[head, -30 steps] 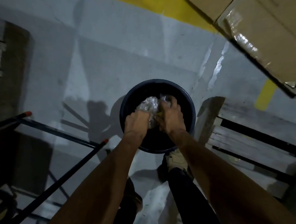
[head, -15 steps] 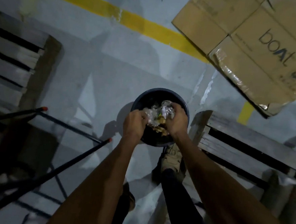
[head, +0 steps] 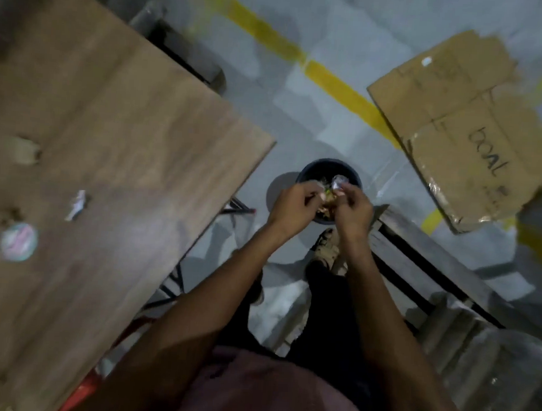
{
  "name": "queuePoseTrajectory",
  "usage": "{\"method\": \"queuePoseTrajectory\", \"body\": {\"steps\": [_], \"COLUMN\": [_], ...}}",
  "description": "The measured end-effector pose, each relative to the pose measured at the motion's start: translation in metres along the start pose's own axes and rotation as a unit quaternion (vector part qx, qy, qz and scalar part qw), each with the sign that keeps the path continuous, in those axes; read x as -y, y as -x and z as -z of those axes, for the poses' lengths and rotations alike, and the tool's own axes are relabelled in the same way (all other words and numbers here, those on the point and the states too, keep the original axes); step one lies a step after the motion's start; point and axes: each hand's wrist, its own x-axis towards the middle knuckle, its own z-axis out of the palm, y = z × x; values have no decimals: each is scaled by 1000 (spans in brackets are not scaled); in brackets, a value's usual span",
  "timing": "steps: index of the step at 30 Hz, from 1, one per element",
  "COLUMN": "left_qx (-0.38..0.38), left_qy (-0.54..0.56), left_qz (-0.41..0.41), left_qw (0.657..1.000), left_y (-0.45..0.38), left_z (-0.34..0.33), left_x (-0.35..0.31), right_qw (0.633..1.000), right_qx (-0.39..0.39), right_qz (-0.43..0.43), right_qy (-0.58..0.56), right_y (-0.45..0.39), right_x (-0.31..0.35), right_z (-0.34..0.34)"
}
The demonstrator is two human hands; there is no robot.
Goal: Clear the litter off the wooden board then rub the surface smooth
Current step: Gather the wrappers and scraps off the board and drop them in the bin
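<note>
Both hands have lifted up out of the bucket since a second ago, when they were pushed down inside it among the crumpled plastic, and the wooden board (head: pixel 105 168), out of view then, now fills the left side of the picture. That board lies flat on a stand with thin dark legs, and litter remains on it near its left edge: a round, pale, shiny disc (head: pixel 19 241), a small crumpled white scrap (head: pixel 78 204) a little beyond it, and a tan crumpled piece (head: pixel 26 151) farther back. The picture is blurred, so the nature of these bits cannot be told more closely.

Right of the board's far corner, on the grey floor (head: pixel 338 49), stands the dark round bucket (head: pixel 314 169). Inside it lies a heap of brownish and shiny crumpled litter; most of it is hidden behind the hands. The left hand (head: pixel 295 202) hovers over the bucket with fingers curled inward; whether it holds anything cannot be told. The right hand (head: pixel 353 208) pinches a clear crinkled wrapper (head: pixel 340 182) above the bucket's rim.

A shoe (head: pixel 327 249) shows on the floor just below the bucket. A slatted wooden pallet (head: pixel 435 271) lies to the right, a flattened cardboard box (head: pixel 461 128) printed "boat" beyond it, and a yellow painted line (head: pixel 329 81) crosses the floor.
</note>
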Motion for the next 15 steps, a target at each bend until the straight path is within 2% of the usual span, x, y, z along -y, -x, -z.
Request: {"method": "queuePoseTrajectory", "body": {"steps": [4,6,10,15], "left_qx": [-59,-101,-223,-385], "left_qy": [52,96,179,227], "left_qz": [-57,-49,0,72], "left_qw": [995,989,958,892], "left_y": [63,83,126,190], "left_z": [68,101,163,230], "left_x": [-25,-19,18,80], "right_qw": [998,997,986,962], "right_qx": [-28,-11,114,233], "right_qz": [4,25,117,139], "right_qy": [-53,-71,-24,26], "right_y": [65,98,158,208], "right_x": [68,103,152,171], "right_z": [-7,-25,-78,-149]}}
